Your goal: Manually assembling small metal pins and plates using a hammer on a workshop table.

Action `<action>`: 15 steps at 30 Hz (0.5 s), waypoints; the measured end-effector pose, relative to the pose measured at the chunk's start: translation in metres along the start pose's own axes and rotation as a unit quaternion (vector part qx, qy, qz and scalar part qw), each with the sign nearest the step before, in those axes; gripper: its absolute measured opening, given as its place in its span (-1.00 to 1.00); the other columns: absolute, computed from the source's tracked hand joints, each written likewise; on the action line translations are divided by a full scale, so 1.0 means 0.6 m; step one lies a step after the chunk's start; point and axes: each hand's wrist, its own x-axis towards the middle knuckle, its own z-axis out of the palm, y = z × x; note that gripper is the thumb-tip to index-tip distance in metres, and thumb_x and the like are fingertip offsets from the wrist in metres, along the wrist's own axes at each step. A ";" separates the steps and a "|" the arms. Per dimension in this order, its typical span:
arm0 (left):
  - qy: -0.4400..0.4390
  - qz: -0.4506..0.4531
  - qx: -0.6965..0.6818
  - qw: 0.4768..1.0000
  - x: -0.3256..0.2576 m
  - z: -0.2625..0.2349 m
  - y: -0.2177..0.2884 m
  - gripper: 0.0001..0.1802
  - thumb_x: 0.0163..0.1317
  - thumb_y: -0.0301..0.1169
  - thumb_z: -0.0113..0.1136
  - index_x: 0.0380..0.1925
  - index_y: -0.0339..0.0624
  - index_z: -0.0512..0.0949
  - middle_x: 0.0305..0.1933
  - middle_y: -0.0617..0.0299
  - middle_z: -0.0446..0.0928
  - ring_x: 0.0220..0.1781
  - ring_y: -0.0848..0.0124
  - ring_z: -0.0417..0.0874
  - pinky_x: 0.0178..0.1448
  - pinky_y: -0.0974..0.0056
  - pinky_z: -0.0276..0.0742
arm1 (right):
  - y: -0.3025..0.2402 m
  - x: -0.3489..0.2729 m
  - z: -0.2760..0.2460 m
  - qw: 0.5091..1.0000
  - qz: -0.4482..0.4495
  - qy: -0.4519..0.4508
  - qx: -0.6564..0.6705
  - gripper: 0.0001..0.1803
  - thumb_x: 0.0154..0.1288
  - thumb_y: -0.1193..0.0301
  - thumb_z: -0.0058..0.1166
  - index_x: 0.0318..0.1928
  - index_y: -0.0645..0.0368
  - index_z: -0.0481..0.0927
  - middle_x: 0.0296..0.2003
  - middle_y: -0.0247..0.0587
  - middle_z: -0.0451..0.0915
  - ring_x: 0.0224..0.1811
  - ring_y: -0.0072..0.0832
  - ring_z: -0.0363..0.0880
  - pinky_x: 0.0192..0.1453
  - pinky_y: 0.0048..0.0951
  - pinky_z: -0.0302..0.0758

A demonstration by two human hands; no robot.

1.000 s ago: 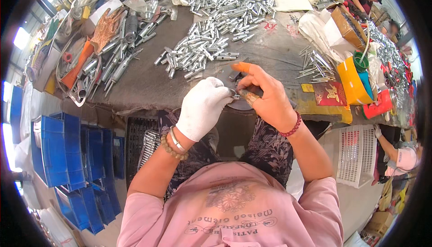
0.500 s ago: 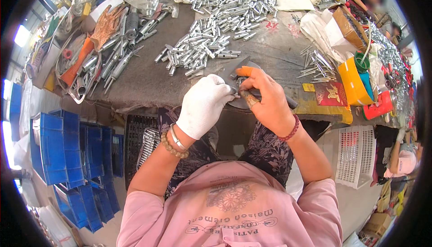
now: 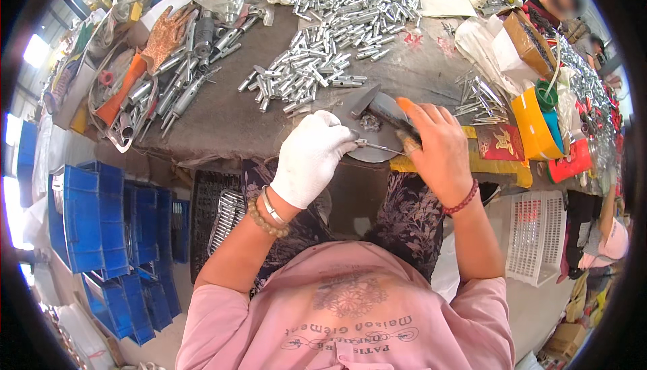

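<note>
- The workbench (image 3: 222, 117) has a grey-brown top and spreads across the upper part of the view, crowded at its edges.
- A stack of blue plastic bins (image 3: 101, 228) stands on the floor at the person's left.
- A white slatted crate (image 3: 539, 235) sits on the floor at the right.
- A big heap of short silver metal tubes (image 3: 323, 46) lies on the bench, beyond the hands.
- A round grey metal disc (image 3: 367, 147) rests at the near edge of the bench, under both hands.
- The left hand (image 3: 311, 158), in a white glove, is closed, pinching one end of a thin metal pin (image 3: 377, 146) over the disc.
- The right hand (image 3: 438, 151) is bare but for an orange fingertip cover; its fingers curl shut around a dark tool (image 3: 391, 110) that meets the pin's far end.
- The pin looks light, stiff and smooth, so likely slippery. It is best gripped near its end between fingertips, where the glove gives some hold.
</note>
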 end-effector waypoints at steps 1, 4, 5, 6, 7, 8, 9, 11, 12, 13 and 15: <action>-0.002 0.001 -0.002 1.000 -0.002 0.000 0.000 -0.79 0.17 -0.46 0.54 -0.19 -0.12 0.77 -0.16 0.14 0.63 -0.05 0.13 0.69 0.05 0.14 0.62 | 0.012 -0.006 -0.004 0.997 0.045 -0.032 -0.052 -0.41 0.11 0.59 0.40 0.23 0.10 0.68 -0.15 -0.16 0.69 -0.01 -0.07 0.66 0.15 -0.07 0.61; 0.003 -0.017 -0.005 1.000 -0.003 0.000 -0.003 -0.80 0.17 -0.45 0.54 -0.18 -0.12 0.78 -0.17 0.14 0.62 -0.05 0.13 0.68 0.05 0.14 0.61 | 0.014 -0.014 -0.008 0.999 0.047 -0.023 -0.011 -0.39 0.10 0.61 0.36 0.23 0.10 0.68 -0.15 -0.13 0.67 -0.01 -0.06 0.68 0.10 -0.06 0.62; -0.006 -0.015 0.003 1.000 -0.002 0.000 -0.005 -0.81 0.18 -0.45 0.53 -0.19 -0.12 0.78 -0.17 0.14 0.62 -0.06 0.13 0.68 0.05 0.14 0.61 | 0.005 -0.017 -0.012 0.998 0.061 0.001 0.011 -0.39 0.10 0.63 0.34 0.24 0.10 0.68 -0.14 -0.13 0.66 -0.03 -0.06 0.69 0.06 -0.06 0.63; -0.014 -0.013 0.011 1.000 -0.001 -0.001 -0.006 -0.81 0.19 -0.44 0.53 -0.19 -0.13 0.78 -0.18 0.14 0.62 -0.07 0.13 0.68 0.04 0.14 0.61 | -0.004 -0.022 -0.015 0.998 0.061 0.000 0.011 -0.39 0.10 0.63 0.34 0.24 0.10 0.68 -0.14 -0.13 0.66 -0.03 -0.06 0.69 0.06 -0.06 0.63; -0.014 -0.014 0.011 1.000 0.000 -0.001 -0.006 -0.81 0.19 -0.44 0.53 -0.19 -0.13 0.78 -0.18 0.14 0.62 -0.07 0.13 0.68 0.04 0.14 0.61 | -0.012 -0.030 -0.018 0.995 0.083 0.004 0.057 -0.38 0.10 0.64 0.32 0.25 0.08 0.70 -0.14 -0.14 0.64 -0.07 -0.08 0.70 0.00 -0.09 0.64; -0.017 -0.011 0.018 1.000 0.001 -0.001 -0.005 -0.81 0.18 -0.46 0.54 -0.19 -0.13 0.78 -0.18 0.14 0.62 -0.08 0.13 0.68 0.03 0.14 0.61 | -0.019 -0.038 -0.022 0.989 0.104 0.008 0.103 -0.36 0.09 0.66 0.31 0.26 0.06 0.71 -0.13 -0.16 0.62 -0.11 -0.09 0.71 -0.06 -0.12 0.66; -0.020 -0.007 0.025 0.999 0.002 -0.001 -0.006 -0.80 0.17 -0.48 0.54 -0.18 -0.14 0.78 -0.19 0.14 0.62 -0.09 0.12 0.68 0.02 0.14 0.61 | -0.025 -0.045 -0.028 0.989 0.104 0.007 0.103 -0.36 0.09 0.66 0.31 0.26 0.06 0.71 -0.13 -0.16 0.62 -0.11 -0.09 0.71 -0.06 -0.12 0.66; -0.007 -0.001 -0.007 1.000 0.002 -0.001 -0.008 -0.79 0.16 -0.50 0.55 -0.18 -0.15 0.77 -0.20 0.14 0.62 -0.10 0.12 0.68 0.01 0.14 0.61 | -0.034 -0.059 -0.038 0.996 0.045 0.061 0.052 -0.33 0.10 0.68 0.28 0.28 0.00 0.74 -0.14 -0.17 0.57 -0.17 -0.13 0.71 -0.13 -0.20 0.67; 0.005 0.006 -0.038 0.999 0.001 -0.001 -0.008 -0.77 0.14 -0.53 0.55 -0.18 -0.16 0.77 -0.21 0.14 0.61 -0.11 0.12 0.68 -0.01 0.14 0.61 | -0.035 -0.065 -0.039 0.992 0.029 0.107 0.064 -0.31 0.12 0.67 0.29 0.31 -0.06 0.74 -0.15 -0.15 0.56 -0.21 -0.15 0.68 -0.17 -0.24 0.65; 0.004 0.007 -0.039 0.999 0.001 0.001 -0.010 -0.77 0.14 -0.53 0.55 -0.18 -0.16 0.77 -0.21 0.14 0.61 -0.11 0.12 0.68 -0.01 0.14 0.61 | -0.037 -0.074 -0.037 0.992 0.030 0.107 0.063 -0.31 0.12 0.67 0.29 0.31 -0.06 0.74 -0.15 -0.15 0.56 -0.21 -0.15 0.68 -0.17 -0.24 0.65; -0.006 0.006 -0.008 1.000 0.000 0.006 -0.013 -0.75 0.11 -0.56 0.56 -0.18 -0.17 0.77 -0.21 0.14 0.61 -0.12 0.12 0.68 -0.03 0.15 0.61 | -0.041 -0.097 -0.030 0.995 0.002 0.096 0.008 -0.32 0.12 0.65 0.30 0.29 -0.09 0.76 -0.14 -0.13 0.57 -0.24 -0.14 0.68 -0.19 -0.21 0.65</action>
